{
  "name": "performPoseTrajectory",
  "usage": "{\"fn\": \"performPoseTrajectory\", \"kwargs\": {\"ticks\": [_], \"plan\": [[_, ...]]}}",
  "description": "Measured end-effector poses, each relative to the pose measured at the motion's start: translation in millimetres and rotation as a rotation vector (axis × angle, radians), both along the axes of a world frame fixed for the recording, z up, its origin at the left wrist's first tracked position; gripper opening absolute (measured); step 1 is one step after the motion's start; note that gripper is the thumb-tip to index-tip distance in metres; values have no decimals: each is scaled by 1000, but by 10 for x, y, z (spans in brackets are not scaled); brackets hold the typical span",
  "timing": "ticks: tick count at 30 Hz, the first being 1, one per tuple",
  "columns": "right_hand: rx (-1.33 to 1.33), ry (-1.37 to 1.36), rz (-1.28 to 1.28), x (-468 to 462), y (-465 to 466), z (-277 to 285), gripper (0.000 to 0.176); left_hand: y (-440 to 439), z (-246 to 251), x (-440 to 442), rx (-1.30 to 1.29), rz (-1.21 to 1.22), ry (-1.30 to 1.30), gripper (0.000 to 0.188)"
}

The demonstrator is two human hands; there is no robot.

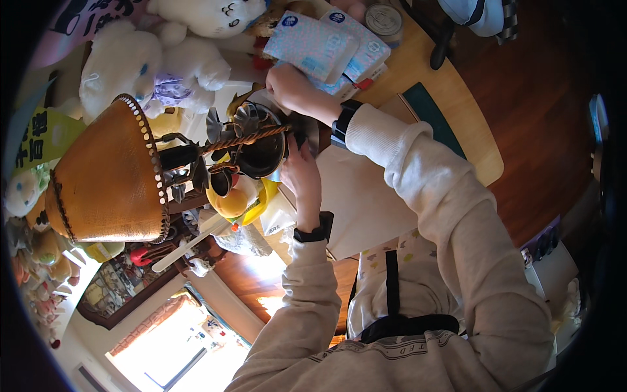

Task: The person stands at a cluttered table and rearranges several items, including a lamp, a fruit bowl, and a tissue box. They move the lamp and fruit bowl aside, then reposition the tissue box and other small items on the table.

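Note:
A table lamp [110,171] with an orange-brown shade, laced rim, twisted stem and dark metal leaves and cups lies across the picture, its shade at the left. My left hand [301,169] grips the edge of the lamp's dark base from below, thumb and fingers close together; a small dark part shows by the fingertips. Above it, my right hand [289,88] is curled at the other side of the base, beside tissue packs [311,46]. Its fingertips are hidden, so what it holds cannot be told. Both wrists wear black bands.
White plush toys [122,68] crowd the upper left. A yellow bowl [267,196] with round objects stands under the lamp. A large pale board [367,196] lies before me, with a dark green mat [433,117] beyond. A lidded can [383,20] stands near the wooden table's edge [490,157].

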State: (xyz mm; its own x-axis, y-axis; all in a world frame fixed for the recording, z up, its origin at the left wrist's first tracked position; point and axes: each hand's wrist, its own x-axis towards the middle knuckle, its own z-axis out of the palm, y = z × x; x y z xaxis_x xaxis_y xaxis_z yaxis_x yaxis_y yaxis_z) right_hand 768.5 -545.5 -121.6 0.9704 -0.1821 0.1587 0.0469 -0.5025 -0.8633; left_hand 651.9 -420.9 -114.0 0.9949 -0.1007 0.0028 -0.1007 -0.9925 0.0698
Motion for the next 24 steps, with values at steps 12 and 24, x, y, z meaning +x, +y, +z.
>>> {"fn": "performPoseTrajectory", "kwargs": {"ticks": [12, 24], "plan": [[-97, -33, 196, 79, 188, -120, 15, 80, -83, 16, -4, -46, 19, 38], [-147, -36, 174, 78, 16, -64, 12, 12, -1, 15, -30, -66, 13, 38]]}}
